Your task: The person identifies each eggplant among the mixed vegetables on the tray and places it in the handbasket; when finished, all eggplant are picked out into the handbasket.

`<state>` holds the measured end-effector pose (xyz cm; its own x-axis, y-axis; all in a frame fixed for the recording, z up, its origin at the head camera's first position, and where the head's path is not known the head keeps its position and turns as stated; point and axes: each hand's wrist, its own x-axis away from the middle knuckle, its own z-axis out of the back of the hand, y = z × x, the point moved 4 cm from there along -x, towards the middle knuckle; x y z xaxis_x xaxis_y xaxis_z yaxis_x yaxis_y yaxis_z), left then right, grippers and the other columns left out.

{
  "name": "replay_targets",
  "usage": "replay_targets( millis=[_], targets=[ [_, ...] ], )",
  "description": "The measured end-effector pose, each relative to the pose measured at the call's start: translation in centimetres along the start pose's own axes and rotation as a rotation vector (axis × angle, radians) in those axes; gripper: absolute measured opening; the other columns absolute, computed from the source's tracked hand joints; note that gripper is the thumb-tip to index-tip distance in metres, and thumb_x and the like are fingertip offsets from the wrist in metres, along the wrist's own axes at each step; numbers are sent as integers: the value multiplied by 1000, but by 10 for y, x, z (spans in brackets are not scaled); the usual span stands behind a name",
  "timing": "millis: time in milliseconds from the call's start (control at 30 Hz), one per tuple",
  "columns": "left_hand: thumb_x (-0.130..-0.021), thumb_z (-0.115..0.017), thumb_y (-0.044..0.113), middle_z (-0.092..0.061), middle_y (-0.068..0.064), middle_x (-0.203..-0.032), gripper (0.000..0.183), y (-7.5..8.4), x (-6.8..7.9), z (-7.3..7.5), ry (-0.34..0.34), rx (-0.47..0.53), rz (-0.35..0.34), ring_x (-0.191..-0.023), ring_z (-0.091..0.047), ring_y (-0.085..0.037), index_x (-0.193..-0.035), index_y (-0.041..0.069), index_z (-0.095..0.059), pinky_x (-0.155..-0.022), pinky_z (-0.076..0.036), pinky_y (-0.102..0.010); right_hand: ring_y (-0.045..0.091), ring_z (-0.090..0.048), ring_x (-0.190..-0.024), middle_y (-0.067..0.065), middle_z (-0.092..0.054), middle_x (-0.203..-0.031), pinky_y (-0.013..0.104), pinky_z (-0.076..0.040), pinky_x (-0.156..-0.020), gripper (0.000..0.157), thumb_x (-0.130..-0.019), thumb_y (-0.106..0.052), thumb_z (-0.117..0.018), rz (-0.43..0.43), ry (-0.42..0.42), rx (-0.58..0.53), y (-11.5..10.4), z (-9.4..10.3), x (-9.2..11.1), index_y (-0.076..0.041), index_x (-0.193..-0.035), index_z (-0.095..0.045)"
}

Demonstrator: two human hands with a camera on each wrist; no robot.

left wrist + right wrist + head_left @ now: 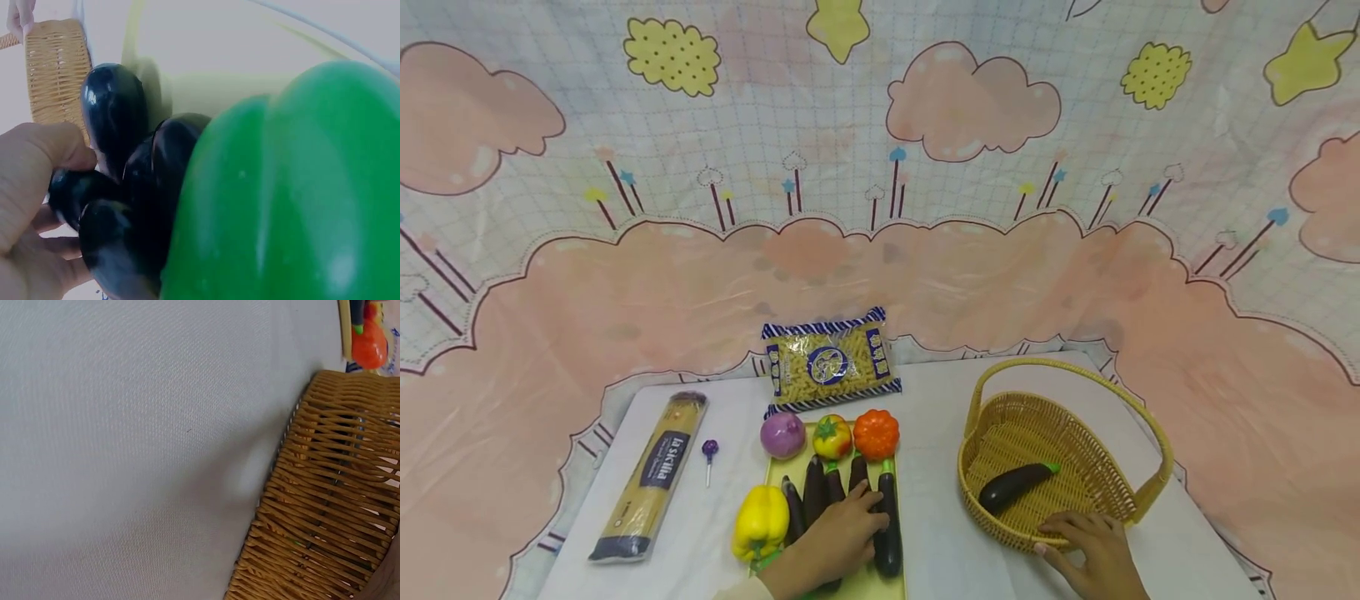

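Several dark eggplants lie side by side in a pale yellow tray (868, 588). My left hand (844, 533) reaches over them; in the left wrist view its thumb and fingers close around one eggplant (81, 190) in the bunch. Another eggplant (887, 529) lies along the tray's right side, beside that hand. At the wicker basket (964, 475), my right hand (1093, 550) holds the near rim, fingers over the edge and thumb outside. A single eggplant (1015, 487) with a green stem lies inside the basket.
A purple onion (783, 435), a red-yellow fruit (832, 437) and an orange pumpkin (877, 433) line the tray's far end. A yellow bell pepper (762, 521) and green pepper (300, 187) sit left. Beyond are bagged pasta (831, 362), spaghetti (655, 475) and a lollipop (710, 450).
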<state>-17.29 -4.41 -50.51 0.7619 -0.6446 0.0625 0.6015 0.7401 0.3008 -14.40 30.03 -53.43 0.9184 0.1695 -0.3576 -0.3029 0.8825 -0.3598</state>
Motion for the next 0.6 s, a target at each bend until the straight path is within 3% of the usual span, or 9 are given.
replay_targets(
  millis=[167,333,600],
  targets=[
    [-83,-71,7,-60,-17,-128,18,1,1,4,52,-35,5,-125,-52,-45,-100,12,-74,-95,-51,-49,21,-60,-88,-6,-69,-97,46,-36,-84,18,-77,-36,-83,-9,-5,-6,0,0,0,-26,-88,-74],
    [-84,-69,-3,-63,-17,-121,22,-2,7,17,188,-81,-20,-120,-57,-40,-102,9,-73,-93,-53,-42,21,-60,-89,-6,-69,-98,48,-36,-85,17,-77,-36,-83,-10,-3,-11,0,-1,-1,-25,-88,-74],
    [-88,-74,15,-63,-11,-122,26,-13,17,44,328,-128,-59,-112,-62,-24,-112,11,-69,-86,-56,-34,19,-59,-89,-10,-68,-94,48,-37,-86,19,-77,-40,-82,-11,-3,16,1,-1,1,-28,-89,-74]
  ],
)
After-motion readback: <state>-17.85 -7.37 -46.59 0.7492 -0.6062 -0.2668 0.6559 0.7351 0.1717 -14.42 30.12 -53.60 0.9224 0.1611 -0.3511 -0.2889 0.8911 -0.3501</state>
